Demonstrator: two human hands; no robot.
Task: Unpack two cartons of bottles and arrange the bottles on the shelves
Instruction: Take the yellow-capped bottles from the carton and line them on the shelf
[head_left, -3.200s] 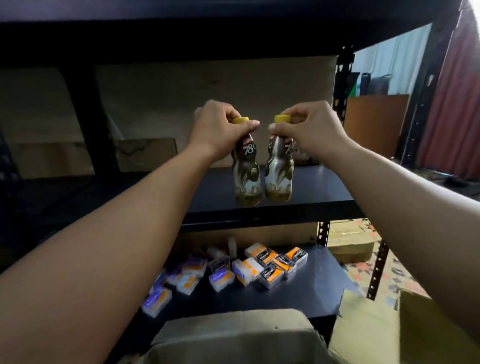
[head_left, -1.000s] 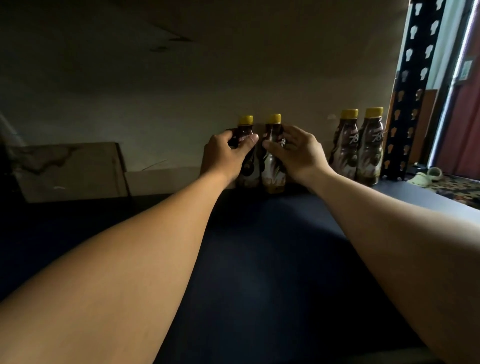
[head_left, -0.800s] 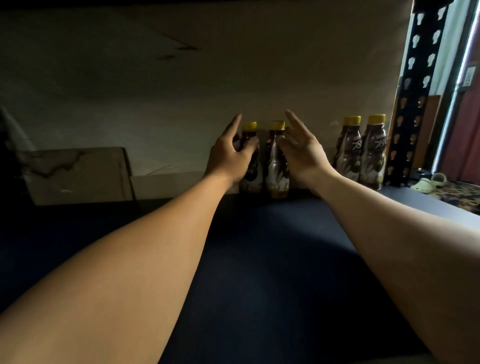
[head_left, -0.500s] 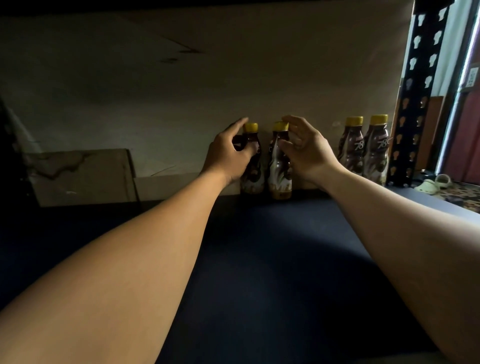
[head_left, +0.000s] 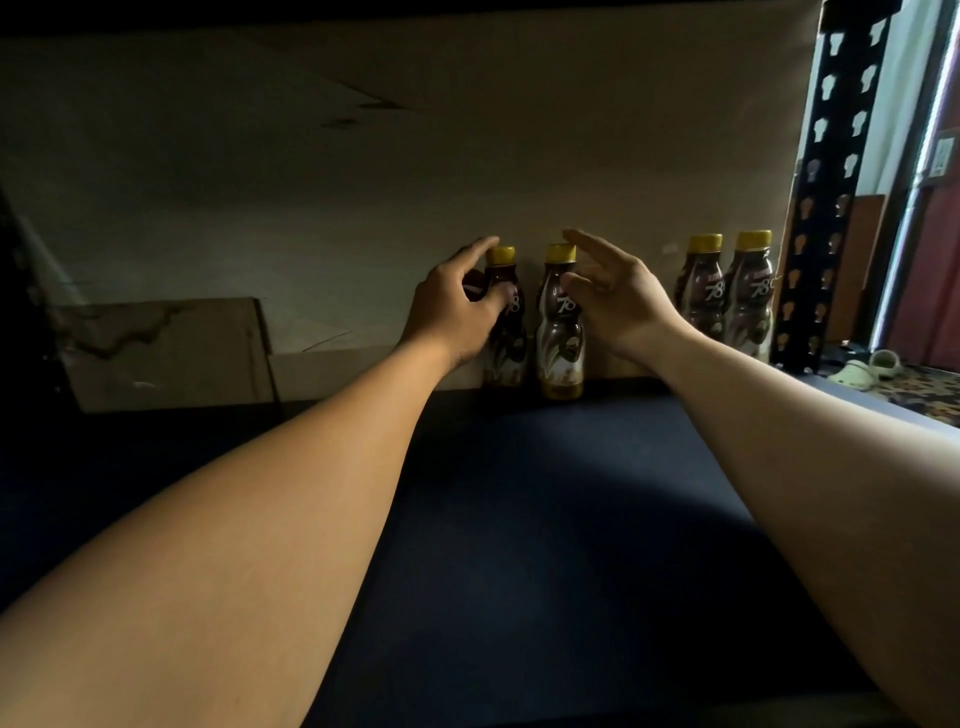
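Curling left fingers (head_left: 479, 248) round left bottle (head_left: 511, 351); right fingers (head_left: 592, 247) splayed.

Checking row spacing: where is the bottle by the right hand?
Head view: the bottle stands near centre at the back of the shelf, beside a second bottle on its left; two more bottles stand apart on its right.

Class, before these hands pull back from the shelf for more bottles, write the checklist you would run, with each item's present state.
1. Left bottle upright on the shelf: ok.
2. Right bottle upright beside it: ok.
3. Right hand free of its bottle, fingers spread: ok.
4. Left hand free of its bottle: cannot tell; thumb lies on the left bottle, most fingers hidden.
5. New pair at the back wall, in line with the far-right pair: ok.
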